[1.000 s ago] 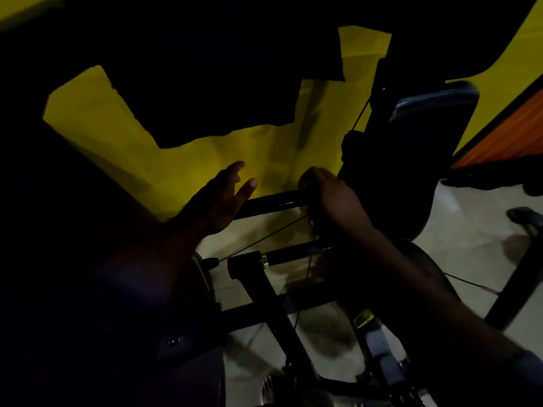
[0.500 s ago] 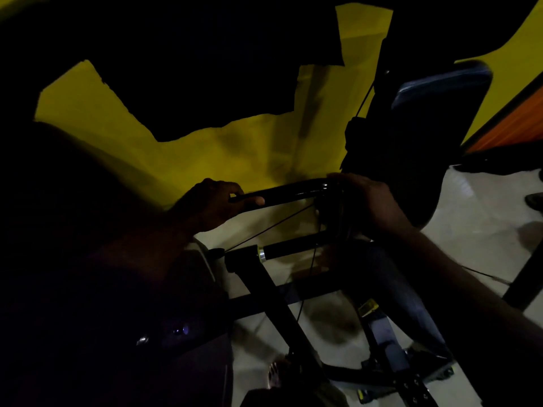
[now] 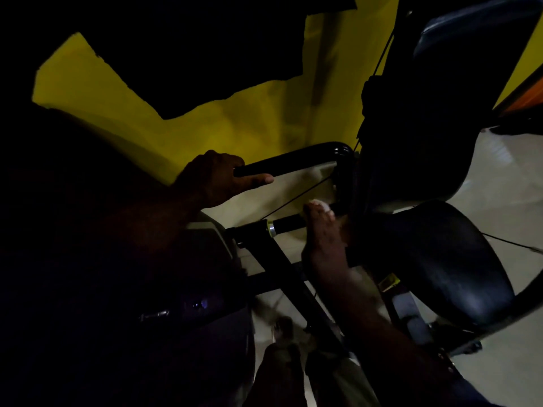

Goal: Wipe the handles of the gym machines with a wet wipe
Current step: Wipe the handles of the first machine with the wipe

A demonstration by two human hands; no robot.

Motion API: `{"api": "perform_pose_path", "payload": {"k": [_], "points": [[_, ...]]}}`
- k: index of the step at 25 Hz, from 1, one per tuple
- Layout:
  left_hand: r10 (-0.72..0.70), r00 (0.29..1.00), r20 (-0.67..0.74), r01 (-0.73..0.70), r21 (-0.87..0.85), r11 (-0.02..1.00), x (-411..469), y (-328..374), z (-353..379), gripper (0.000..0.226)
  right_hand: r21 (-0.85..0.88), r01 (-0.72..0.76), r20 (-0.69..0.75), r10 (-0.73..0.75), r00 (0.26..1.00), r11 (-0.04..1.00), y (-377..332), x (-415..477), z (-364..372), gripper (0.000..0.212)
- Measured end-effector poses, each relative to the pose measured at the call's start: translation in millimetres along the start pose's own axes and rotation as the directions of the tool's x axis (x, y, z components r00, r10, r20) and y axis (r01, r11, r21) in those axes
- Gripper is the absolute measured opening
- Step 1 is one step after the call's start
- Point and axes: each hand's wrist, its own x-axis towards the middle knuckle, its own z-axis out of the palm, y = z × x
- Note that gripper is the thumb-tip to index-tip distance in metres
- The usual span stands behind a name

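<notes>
Two bars: left hand wraps upper bar; right hand, at its 4 o'clock, clamps wipe round lower handle. Mid-wipe, I'd judge; other handles pending.

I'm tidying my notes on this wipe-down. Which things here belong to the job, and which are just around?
In the job:
left hand, gripping the upper handle
right hand, holding the wet wipe on the lower handle

Just around:
seat pad
back pad
cable
yellow wall
</notes>
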Motion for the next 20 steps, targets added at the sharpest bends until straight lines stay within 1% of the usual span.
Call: {"api": "perform_pose_path", "payload": {"k": [1, 2, 3, 4, 5, 6, 7, 8, 9, 10, 11, 12, 13, 14, 15, 16, 17, 18, 19, 20], "points": [[-0.008, 1.000, -0.003, 0.008, 0.005, 1.000, -0.8, 1.3, -0.9, 0.090, 0.023, -0.017, 0.075, 0.015, 0.997, 1.000, -20.8, -6.0, 14.7, 0.060], [-0.016, 1.000, -0.005, 0.016, 0.011, 1.000, -2.7, 3.1, -0.9, 0.087, 0.023, 0.022, 0.150, -0.025, 0.988, 0.999, -38.3, -11.8, 26.5, 0.060], [-0.017, 1.000, -0.015, 0.018, 0.021, 1.000, -5.0, 4.8, -0.7, 0.084, -0.009, 0.106, 0.212, -0.102, 0.972, 0.994, -47.5, -16.6, 35.5, 0.061], [-0.019, 0.999, -0.031, 0.020, 0.033, 0.999, -7.1, 6.2, -0.2, 0.082, -0.073, 0.243, 0.267, -0.215, 0.939, 0.967, -41.9, -14.6, 36.5, 0.065], [-0.017, 0.999, -0.046, 0.020, 0.047, 0.999, -8.8, 7.1, -0.1, 0.082, -0.169, 0.385, 0.295, -0.326, 0.898, 0.907, -25.0, -7.3, 26.9, 0.068], [-0.010, 0.998, -0.056, 0.013, 0.055, 0.998, -9.6, 7.6, -0.7, 0.082, -0.245, 0.487, 0.294, -0.414, 0.861, 0.839, -1.2, 2.0, 10.9, 0.072], [-0.002, 0.998, -0.064, 0.005, 0.055, 0.998, -10.1, 7.2, -1.1, 0.083, -0.309, 0.537, 0.289, -0.461, 0.839, 0.785, 23.3, 11.4, -9.0, 0.077], [0.008, 0.997, -0.074, -0.004, 0.050, 0.999, -9.1, 6.0, -1.0, 0.085, -0.361, 0.511, 0.253, -0.445, 0.859, 0.780, 42.1, 21.0, -30.0, 0.080], [0.013, 0.996, -0.084, -0.010, 0.040, 0.999, -8.8, 5.0, -1.0, 0.086, -0.378, 0.428, 0.184, -0.386, 0.904, 0.821, 51.2, 22.3, -40.8, 0.078], [0.012, 0.996, -0.089, -0.009, 0.033, 0.999, -8.9, 3.8, -0.2, 0.087, -0.365, 0.305, 0.094, -0.292, 0.952, 0.879, 49.2, 17.8, -34.6, 0.072], [0.010, 0.996, -0.094, -0.007, 0.032, 0.999, -8.3, 3.9, -0.3, 0.088, -0.313, 0.182, 0.006, -0.190, 0.982, 0.932, 35.8, 12.2, -13.2, 0.067], [0.007, 0.995, -0.096, -0.004, 0.035, 0.999, -8.5, 3.8, 0.7, 0.087, -0.251, 0.131, -0.029, -0.142, 0.989, 0.959, 15.2, 4.8, 14.5, 0.065], [0.006, 0.995, -0.102, -0.003, 0.038, 0.999, -8.7, 3.5, 2.1, 0.087, -0.211, 0.170, -0.020, -0.178, 0.984, 0.962, -4.3, -3.1, 36.9, 0.062], [0.007, 0.994, -0.109, -0.003, 0.041, 0.999, -8.8, 3.5, 3.1, 0.086, -0.192, 0.262, 0.040, -0.259, 0.965, 0.946, -14.1, -9.0, 48.0, 0.058], [0.008, 0.993, -0.114, -0.004, 0.042, 0.999, -9.0, 3.7, 3.3, 0.086, -0.212, 0.363, 0.122, -0.344, 0.931, 0.907, -12.9, -10.1, 42.7, 0.056], [0.017, 0.992, -0.121, -0.011, 0.048, 0.999, -9.7, 2.8, 3.8, 0.087, -0.220, 0.429, 0.171, -0.399, 0.901, 0.876, -3.9, -3.7, 22.2, 0.056], [0.032, 0.991, -0.133, -0.024, 0.060, 0.998, -10.0, 2.0, 3.8, 0.086, -0.244, 0.456, 0.176, -0.423, 0.889, 0.856, 11.6, 5.0, 0.1, 0.056], [0.053, 0.988, -0.144, -0.043, 0.070, 0.997, -9.7, 0.5, 4.8, 0.086, -0.297, 0.446, 0.146, -0.421, 0.895, 0.845, 28.1, 11.7, -18.8, 0.058], [0.075, 0.986, -0.149, -0.065, 0.074, 0.995, -9.7, -0.2, 5.2, 0.084, -0.338, 0.392, 0.085, -0.387, 0.918, 0.855, 39.7, 14.8, -30.7, 0.062], [0.089, 0.986, -0.140, -0.080, 0.064, 0.995, -9.3, -0.7, 5.3, 0.084, -0.343, 0.292, 0.016, -0.305, 0.952, 0.893, 42.5, 12.7, -34.1, 0.066]]}}
